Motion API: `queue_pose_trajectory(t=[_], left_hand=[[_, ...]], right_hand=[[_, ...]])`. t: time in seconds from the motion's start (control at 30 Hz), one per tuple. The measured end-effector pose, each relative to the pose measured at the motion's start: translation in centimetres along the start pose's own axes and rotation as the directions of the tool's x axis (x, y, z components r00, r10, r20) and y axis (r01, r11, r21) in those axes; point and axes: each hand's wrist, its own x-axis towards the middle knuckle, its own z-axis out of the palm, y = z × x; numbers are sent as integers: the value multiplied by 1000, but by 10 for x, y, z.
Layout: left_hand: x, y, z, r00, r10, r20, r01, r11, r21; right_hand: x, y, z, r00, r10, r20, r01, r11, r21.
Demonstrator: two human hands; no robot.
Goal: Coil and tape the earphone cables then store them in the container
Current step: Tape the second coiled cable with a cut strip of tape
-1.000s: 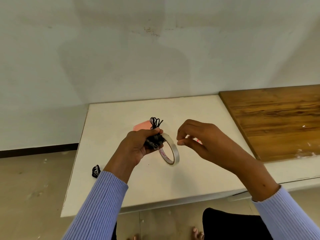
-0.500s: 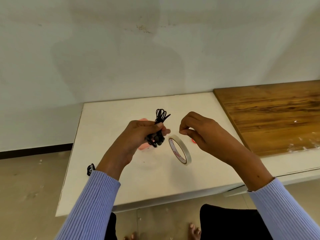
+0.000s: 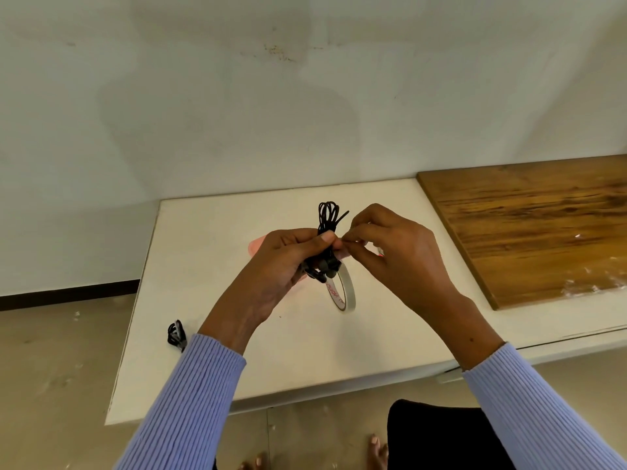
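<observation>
My left hand (image 3: pixel 283 262) grips a coiled black earphone cable (image 3: pixel 327 218) above the white table; its loops stick up past my thumb and the earbuds hang below my fingers. My right hand (image 3: pixel 390 252) is pinched at the coil beside my left thumb, apparently on a small piece of clear tape that is hard to make out. A roll of clear tape (image 3: pixel 342 293) stands on edge on the table below my hands. A pink container (image 3: pixel 258 244) lies behind my left hand, mostly hidden. A second black coiled earphone bundle (image 3: pixel 176 334) rests near the table's left edge.
The white table (image 3: pixel 210 232) stands against a pale wall. A brown wooden board (image 3: pixel 529 225) lies on its right part. Below are a tiled floor and my bare feet (image 3: pixel 376 452).
My right hand has moved left from beside the tape roll until its pinched fingers meet the coil in my left hand. The camera view has shifted slightly.
</observation>
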Motion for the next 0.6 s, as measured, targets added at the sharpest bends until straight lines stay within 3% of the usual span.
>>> queue_pose_trajectory(t=[0.2,0.3,0.5,0.6], left_hand=[[-2,3,-1,1000,-7,-6,7,1000,29],[-3,4,-2,1000,-8,6,7,999,33],[-6,6,-2,999,-13,31,13,1000,-1],[-5,7,-5,999,19,26,-18,1000,-18]], right_hand=[[0,-5,6,978,187,-96,-152,944,293],[2,-3,7,938,346,35,-324,835,444],[7,7,16,884,391,257,-464,659,592],[5,20,15,877,296,379,-476,653,589]])
